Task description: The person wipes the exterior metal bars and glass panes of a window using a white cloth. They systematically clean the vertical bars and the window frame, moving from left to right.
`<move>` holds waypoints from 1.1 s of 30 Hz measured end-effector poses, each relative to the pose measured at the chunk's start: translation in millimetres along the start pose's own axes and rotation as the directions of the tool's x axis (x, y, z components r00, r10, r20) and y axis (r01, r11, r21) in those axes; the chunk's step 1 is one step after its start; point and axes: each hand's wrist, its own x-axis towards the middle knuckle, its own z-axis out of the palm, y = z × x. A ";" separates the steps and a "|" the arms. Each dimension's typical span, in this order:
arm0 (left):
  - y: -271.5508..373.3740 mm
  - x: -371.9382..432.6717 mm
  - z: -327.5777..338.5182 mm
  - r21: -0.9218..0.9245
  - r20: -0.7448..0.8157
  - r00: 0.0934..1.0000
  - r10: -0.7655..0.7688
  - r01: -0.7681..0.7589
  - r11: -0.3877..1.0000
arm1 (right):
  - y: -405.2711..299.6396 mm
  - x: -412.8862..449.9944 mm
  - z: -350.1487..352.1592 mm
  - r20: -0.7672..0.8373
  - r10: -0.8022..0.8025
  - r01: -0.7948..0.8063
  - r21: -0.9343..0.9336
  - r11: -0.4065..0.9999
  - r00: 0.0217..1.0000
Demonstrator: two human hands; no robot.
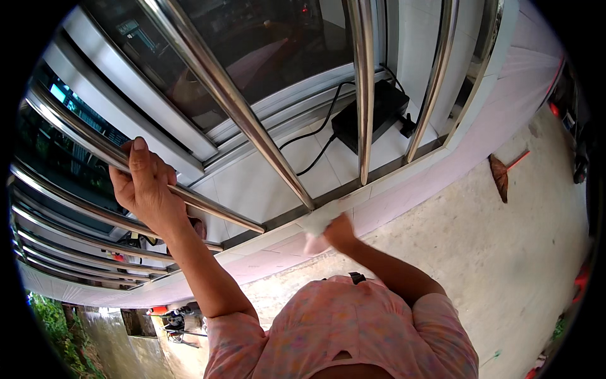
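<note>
My left hand [147, 187] is wrapped around a shiny metal bar [208, 206] of the window grille, its thumb lying along the top. My right hand [341, 232], blurred, grips a pale cloth [317, 225]. The cloth lies against the tiled outer edge of the window sill [378, 187], just below the foot of another bar [265, 137]. Part of the cloth hangs down over the pink wall [284, 248].
Behind the bars, a black power adapter [371, 113] with cables sits on the white tiled ledge beside a sliding window [274, 52]. A broom [499, 177] lies on the concrete floor [450, 246] at right. Further items [137, 241] rest behind the left bars.
</note>
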 end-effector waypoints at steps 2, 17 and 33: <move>-0.1 -0.7 -2.8 0.004 0.000 1.000 0.006 -0.006 1.000 | 34.1 -8.2 -17.4 -0.258 0.235 -0.190 0.188 0.964 0.937; 0.1 0.2 -1.3 0.039 -0.041 0.999 0.005 -0.004 0.999 | -6.0 -6.5 17.1 -0.288 0.687 -0.644 0.241 0.726 0.668; 1.3 -1.4 -2.5 0.077 -0.049 0.999 0.015 -0.012 0.997 | -20.9 53.7 -75.0 -0.117 0.073 -0.073 0.001 0.997 0.990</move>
